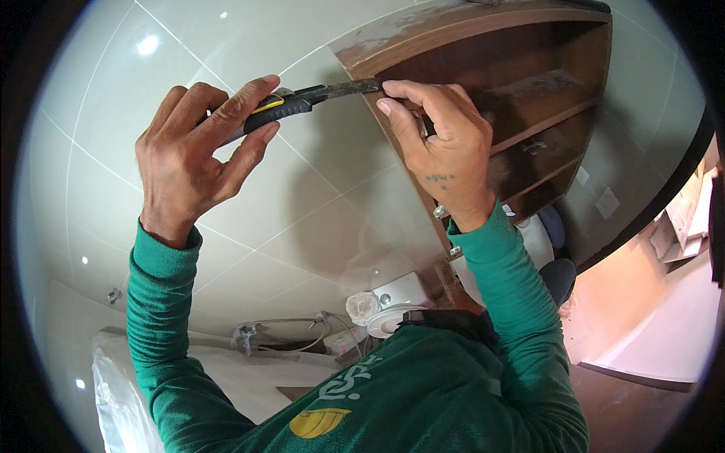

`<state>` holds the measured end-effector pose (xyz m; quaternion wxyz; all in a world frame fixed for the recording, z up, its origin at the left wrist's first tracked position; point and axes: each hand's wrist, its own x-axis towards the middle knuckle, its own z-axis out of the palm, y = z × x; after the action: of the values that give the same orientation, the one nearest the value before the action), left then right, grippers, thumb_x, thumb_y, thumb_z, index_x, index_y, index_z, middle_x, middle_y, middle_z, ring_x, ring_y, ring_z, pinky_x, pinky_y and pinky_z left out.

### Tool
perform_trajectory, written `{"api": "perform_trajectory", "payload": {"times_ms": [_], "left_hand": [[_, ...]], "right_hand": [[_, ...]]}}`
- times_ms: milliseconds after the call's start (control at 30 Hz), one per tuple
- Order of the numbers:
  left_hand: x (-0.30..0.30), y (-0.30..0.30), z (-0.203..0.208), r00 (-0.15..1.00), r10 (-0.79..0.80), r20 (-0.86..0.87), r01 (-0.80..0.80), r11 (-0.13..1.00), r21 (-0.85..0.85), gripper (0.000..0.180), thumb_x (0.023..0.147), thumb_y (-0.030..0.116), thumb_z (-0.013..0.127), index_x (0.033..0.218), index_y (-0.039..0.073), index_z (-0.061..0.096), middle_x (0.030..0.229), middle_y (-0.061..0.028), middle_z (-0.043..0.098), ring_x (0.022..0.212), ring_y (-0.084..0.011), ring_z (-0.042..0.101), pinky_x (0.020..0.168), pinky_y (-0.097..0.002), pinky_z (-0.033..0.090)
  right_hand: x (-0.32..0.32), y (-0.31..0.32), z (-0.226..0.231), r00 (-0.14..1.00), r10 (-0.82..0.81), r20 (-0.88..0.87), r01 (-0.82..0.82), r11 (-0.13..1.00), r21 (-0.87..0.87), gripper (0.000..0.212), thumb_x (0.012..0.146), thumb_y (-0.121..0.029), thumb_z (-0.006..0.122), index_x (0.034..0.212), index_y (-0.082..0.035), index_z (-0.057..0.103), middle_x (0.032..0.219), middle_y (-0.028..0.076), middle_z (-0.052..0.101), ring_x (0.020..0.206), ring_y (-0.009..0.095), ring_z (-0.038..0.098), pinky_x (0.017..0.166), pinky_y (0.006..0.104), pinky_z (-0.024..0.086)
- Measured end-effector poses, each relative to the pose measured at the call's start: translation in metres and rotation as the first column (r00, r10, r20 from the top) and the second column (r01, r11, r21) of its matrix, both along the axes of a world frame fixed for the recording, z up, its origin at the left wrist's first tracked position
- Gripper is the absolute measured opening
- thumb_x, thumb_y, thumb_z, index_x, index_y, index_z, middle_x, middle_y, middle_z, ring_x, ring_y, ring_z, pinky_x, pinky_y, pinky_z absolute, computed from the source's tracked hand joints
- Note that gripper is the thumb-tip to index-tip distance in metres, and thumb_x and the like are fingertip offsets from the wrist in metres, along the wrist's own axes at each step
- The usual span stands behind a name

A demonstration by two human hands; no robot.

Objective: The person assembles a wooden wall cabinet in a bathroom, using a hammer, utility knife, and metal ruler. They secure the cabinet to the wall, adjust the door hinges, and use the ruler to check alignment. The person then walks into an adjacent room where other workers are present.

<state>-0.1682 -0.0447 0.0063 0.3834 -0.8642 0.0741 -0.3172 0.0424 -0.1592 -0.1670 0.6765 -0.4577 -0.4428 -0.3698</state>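
My left hand [185, 147] is closed around a utility knife [276, 109] with a black handle, a yellow strip and a long, dirty-looking extended blade [343, 90]. The blade points right, and its tip lies at the front edge of a brown wooden cabinet [453, 34]. Just beyond the tip, my right hand [447, 143] has its thumb and forefinger pinched near the cabinet edge. What they pinch, if anything, is too small to tell. The other fingers of that hand curl behind, partly hidden.
Light tiles cover the wall [249, 45] behind the cabinet. The open cabinet has dusty shelves and metal hinges [439, 212] along its edge. Lower down are a white toilet [404, 291], a pipe fitting with a hose [245, 337] and clear plastic sheeting [121, 400]. A doorway opens at the right.
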Motion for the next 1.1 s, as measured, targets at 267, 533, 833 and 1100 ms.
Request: {"api": "perform_trajectory", "payload": {"times_ms": [267, 533, 833, 1100], "left_hand": [[-0.003, 0.003, 0.003, 0.999, 0.018, -0.031, -0.017, 0.999, 0.029, 0.047, 0.079, 0.021, 0.090, 0.125, 0.018, 0.081, 0.077, 0.0001, 0.066, 0.068, -0.0131, 0.054, 0.056, -0.0284, 0.052], [-0.002, 0.000, 0.004, 1.000, 0.014, -0.027, -0.013, 0.999, 0.041, 0.046, 0.080, 0.023, 0.090, 0.124, 0.018, 0.081, 0.076, -0.0001, 0.066, 0.067, -0.0123, 0.053, 0.056, -0.0276, 0.052], [-0.004, -0.001, 0.009, 0.998, 0.037, -0.043, -0.035, 0.998, 0.054, 0.046, 0.081, 0.024, 0.089, 0.126, 0.018, 0.080, 0.076, 0.0004, 0.066, 0.067, -0.0120, 0.053, 0.056, -0.0280, 0.051], [-0.002, -0.008, 0.015, 0.997, 0.061, -0.041, -0.058, 0.995, 0.079, 0.046, 0.080, 0.025, 0.090, 0.125, 0.017, 0.080, 0.078, -0.0001, 0.067, 0.068, -0.0129, 0.054, 0.057, -0.0274, 0.050]], "right_hand": [[0.002, 0.003, 0.003, 1.000, 0.021, 0.011, -0.021, 1.000, 0.007, 0.018, 0.087, -0.004, 0.083, 0.105, -0.004, 0.079, 0.097, 0.007, 0.079, 0.080, 0.018, 0.067, 0.070, 0.0297, 0.055], [0.004, 0.003, 0.002, 0.999, 0.016, 0.027, -0.016, 1.000, 0.004, 0.018, 0.088, -0.004, 0.083, 0.105, -0.003, 0.079, 0.099, 0.007, 0.080, 0.082, 0.019, 0.068, 0.070, 0.0301, 0.054], [0.003, 0.006, 0.003, 0.999, 0.027, 0.031, -0.028, 1.000, 0.014, 0.017, 0.088, -0.003, 0.082, 0.105, -0.003, 0.079, 0.099, 0.008, 0.080, 0.083, 0.019, 0.070, 0.071, 0.0302, 0.054], [0.002, 0.013, 0.004, 1.000, 0.029, -0.010, -0.028, 0.998, 0.060, 0.013, 0.088, -0.006, 0.082, 0.100, -0.005, 0.078, 0.094, 0.007, 0.078, 0.080, 0.022, 0.071, 0.070, 0.0328, 0.054]]}}
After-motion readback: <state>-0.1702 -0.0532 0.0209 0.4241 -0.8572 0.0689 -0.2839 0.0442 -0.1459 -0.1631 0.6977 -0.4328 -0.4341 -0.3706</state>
